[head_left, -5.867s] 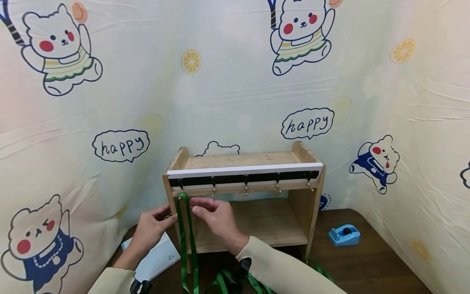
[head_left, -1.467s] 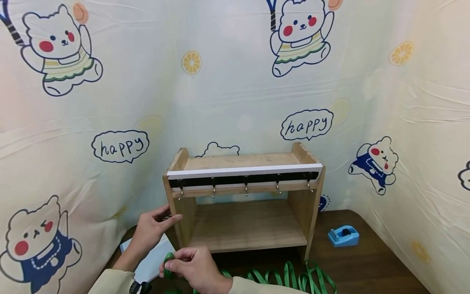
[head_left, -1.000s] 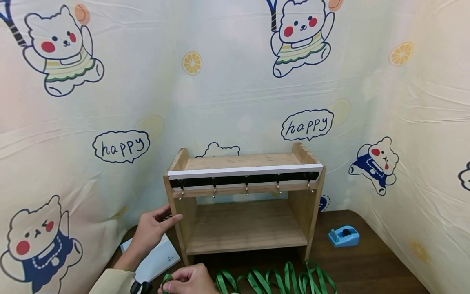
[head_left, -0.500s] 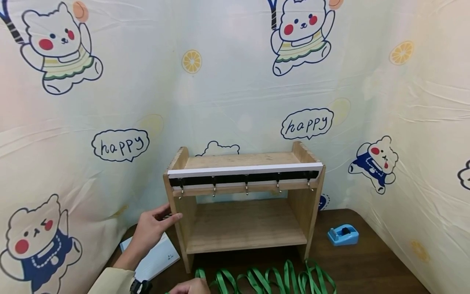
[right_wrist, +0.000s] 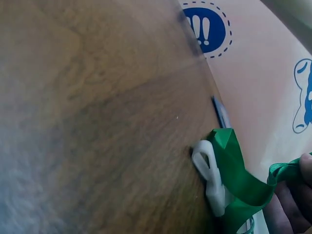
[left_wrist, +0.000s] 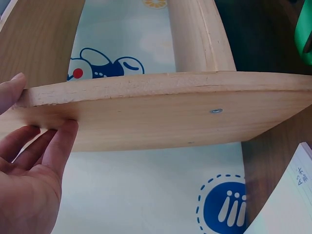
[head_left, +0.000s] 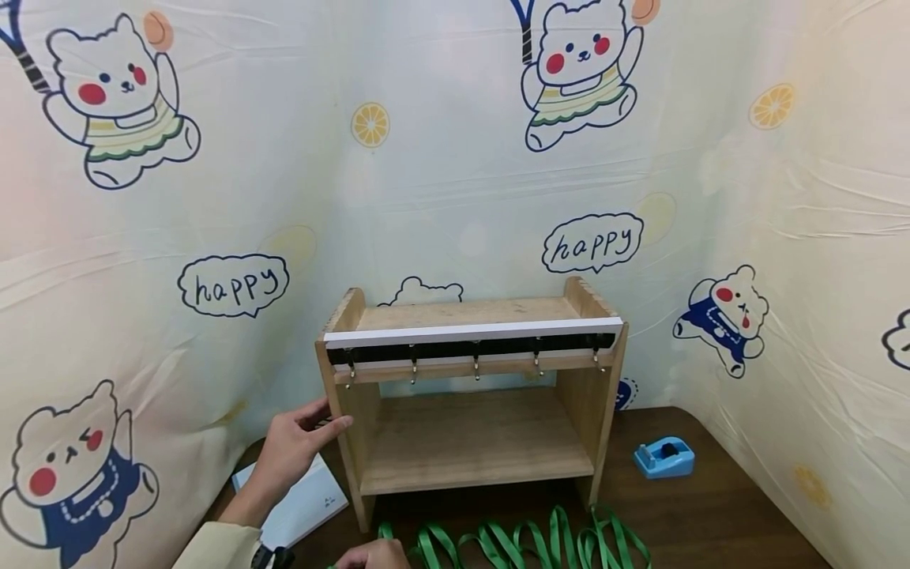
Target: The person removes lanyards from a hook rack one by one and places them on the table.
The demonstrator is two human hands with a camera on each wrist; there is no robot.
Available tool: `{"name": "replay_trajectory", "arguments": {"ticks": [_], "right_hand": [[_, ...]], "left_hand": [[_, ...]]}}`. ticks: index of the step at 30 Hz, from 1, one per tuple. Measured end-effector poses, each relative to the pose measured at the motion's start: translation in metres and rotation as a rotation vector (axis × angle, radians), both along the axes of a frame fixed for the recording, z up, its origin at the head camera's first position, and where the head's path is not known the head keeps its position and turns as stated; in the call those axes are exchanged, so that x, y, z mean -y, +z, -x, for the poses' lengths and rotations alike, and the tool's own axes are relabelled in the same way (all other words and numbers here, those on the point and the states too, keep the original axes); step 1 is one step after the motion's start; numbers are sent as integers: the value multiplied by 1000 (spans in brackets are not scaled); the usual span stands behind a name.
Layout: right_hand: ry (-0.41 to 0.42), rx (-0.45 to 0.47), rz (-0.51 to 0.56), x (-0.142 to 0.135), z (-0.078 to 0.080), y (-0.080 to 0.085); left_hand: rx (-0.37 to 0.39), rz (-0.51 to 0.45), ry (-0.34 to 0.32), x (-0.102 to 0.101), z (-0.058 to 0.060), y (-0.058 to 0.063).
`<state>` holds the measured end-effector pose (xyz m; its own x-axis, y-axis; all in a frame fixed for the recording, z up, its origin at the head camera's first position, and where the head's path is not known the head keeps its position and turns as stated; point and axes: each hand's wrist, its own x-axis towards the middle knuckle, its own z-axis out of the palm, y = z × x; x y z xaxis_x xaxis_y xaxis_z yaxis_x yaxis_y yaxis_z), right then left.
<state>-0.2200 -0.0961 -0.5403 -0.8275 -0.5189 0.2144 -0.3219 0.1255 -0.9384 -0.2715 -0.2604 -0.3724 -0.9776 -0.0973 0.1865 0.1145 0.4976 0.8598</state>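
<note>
My left hand (head_left: pixel 287 450) grips the left side panel of a small wooden shelf (head_left: pixel 476 438), thumb on its front edge and fingers against the outer face, as the left wrist view (left_wrist: pixel 36 165) shows. Low at the bottom edge of the head view is my right hand (head_left: pixel 375 555), mostly cut off. In the right wrist view its fingers pinch a green ribbon lanyard (right_wrist: pixel 234 161) beside a white plastic clip (right_wrist: pixel 209 175). Several metal hooks (head_left: pixel 477 366) line the black strip (head_left: pixel 441 349) on the shelf's front.
More green ribbon loops (head_left: pixel 562 537) lie on the dark wooden table (head_left: pixel 711 521) before the shelf. A blue tape dispenser (head_left: pixel 664 457) stands on the right. On the left, a white notepad (head_left: pixel 306 502) lies under the left forearm. A printed curtain (head_left: pixel 469 197) hangs behind.
Earlier a green lanyard hung on the leftmost hook beside my right hand. It came off, and the right hand carried green ribbon down to the bottom edge of view. The left hand stayed put.
</note>
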Motion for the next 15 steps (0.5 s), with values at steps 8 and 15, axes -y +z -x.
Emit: {"name": "replay_trajectory", "arguments": {"ticks": [8, 15], "right_hand": [[29, -71, -56, 2, 5, -11], [14, -58, -58, 4, 4, -11]], "left_hand": [[-2, 1, -2, 1, 0, -1], [-4, -2, -3, 1, 0, -1]]}}
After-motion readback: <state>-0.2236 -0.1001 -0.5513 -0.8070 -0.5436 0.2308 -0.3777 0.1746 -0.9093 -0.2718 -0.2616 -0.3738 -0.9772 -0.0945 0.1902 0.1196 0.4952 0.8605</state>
